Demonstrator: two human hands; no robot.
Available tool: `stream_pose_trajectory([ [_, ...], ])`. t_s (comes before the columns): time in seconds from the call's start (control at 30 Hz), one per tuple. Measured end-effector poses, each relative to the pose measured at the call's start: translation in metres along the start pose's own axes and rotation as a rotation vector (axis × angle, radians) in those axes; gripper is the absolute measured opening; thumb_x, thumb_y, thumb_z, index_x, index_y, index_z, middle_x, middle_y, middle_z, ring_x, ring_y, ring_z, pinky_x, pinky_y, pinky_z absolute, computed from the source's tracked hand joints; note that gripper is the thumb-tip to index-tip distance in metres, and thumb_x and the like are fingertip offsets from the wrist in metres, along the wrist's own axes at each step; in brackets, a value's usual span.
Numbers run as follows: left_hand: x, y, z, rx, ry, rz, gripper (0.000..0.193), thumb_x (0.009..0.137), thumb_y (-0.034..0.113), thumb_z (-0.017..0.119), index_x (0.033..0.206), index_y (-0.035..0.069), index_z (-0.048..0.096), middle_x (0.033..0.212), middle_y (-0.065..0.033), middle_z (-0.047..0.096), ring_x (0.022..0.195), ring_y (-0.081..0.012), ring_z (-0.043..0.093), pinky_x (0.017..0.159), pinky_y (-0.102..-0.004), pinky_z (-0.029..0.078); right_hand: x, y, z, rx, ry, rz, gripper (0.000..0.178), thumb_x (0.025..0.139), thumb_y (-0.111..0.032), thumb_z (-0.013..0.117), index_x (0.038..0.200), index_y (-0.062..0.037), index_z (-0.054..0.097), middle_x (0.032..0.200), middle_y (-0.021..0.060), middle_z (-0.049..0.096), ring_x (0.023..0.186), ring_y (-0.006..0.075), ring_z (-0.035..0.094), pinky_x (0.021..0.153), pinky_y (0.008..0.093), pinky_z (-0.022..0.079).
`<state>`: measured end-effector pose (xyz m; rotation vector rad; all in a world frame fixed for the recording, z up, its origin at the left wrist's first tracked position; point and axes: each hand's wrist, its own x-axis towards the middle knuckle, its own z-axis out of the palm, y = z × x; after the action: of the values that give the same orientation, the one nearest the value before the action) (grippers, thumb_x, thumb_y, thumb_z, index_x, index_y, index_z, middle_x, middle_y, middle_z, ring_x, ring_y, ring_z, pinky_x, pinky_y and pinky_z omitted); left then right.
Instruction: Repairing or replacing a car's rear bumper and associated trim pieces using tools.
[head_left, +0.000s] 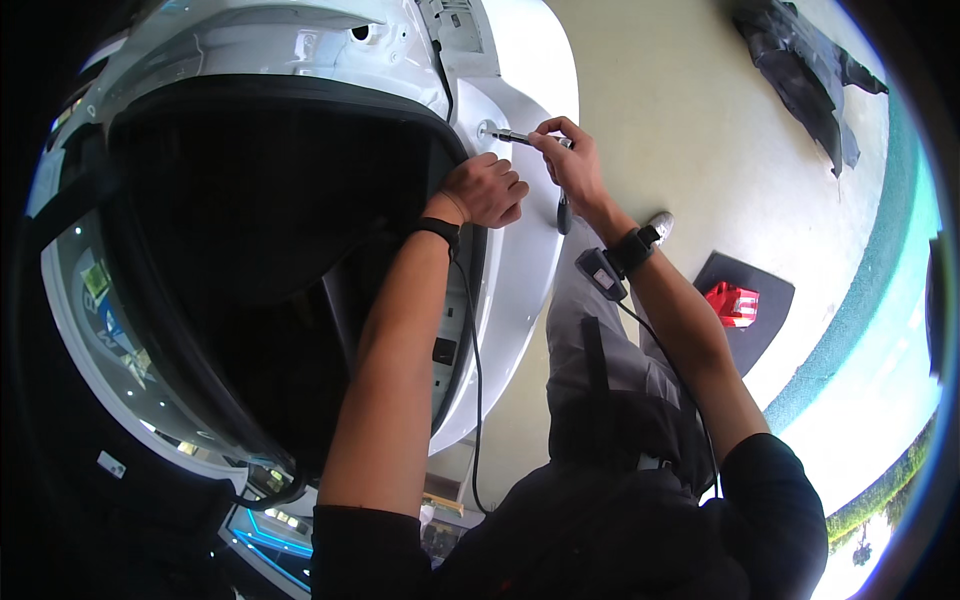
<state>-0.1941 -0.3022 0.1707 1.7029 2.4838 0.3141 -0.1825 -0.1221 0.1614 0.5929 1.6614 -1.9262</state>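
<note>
My right hand point(570, 160) is closed around a ratchet wrench point(564, 215), its dark-ended handle hanging below my fingers. A slim metal extension point(512, 136) points left from it to a round fitting point(484, 130) in the white car body panel point(520, 215). My left hand point(486, 190) is curled into a fist at the edge of the dark boot opening point(270, 200), just below the extension. Its palm is turned away, so anything inside those fingers is hidden.
Up and to the right, dark crumpled panels point(800, 80) lie on the pale floor. A red and white packet point(733, 304) rests on a dark mat point(770, 285) beside my legs. From my left wrist a black cable point(478, 370) hangs along the car's edge.
</note>
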Motion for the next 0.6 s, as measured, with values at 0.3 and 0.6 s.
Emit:
stream_pose_trajectory([
  [0.3, -0.005, -0.001, 0.001, -0.1, 0.096, 0.04, 0.013, 0.065, 0.02, 0.058, 0.06, 0.013, 0.048, 0.055, -0.0005, 0.05, 0.056, -0.0172, 0.051, 0.054, -0.0295, 0.039, -0.003, -0.005, -0.004, 0.79, -0.288, 0.37, 0.006, 0.084, -0.014, 0.053, 0.081, -0.0093, 0.05, 0.054, -0.0066, 0.029, 0.042, 0.0045, 0.024, 0.04, 0.0216, 0.018],
  [0.6, -0.005, -0.002, 0.001, -0.116, 0.106, 0.083, 0.012, 0.066, 0.02, 0.057, 0.061, 0.013, 0.048, 0.055, -0.0007, 0.05, 0.055, -0.0172, 0.051, 0.054, -0.0293, 0.039, -0.003, -0.025, -0.003, -0.486, -0.024, -0.239, 0.028, 0.073, -0.023, 0.065, 0.095, -0.0076, 0.061, 0.063, 0.0015, 0.052, 0.064, 0.0151, 0.049, 0.061, 0.0304, 0.041],
])
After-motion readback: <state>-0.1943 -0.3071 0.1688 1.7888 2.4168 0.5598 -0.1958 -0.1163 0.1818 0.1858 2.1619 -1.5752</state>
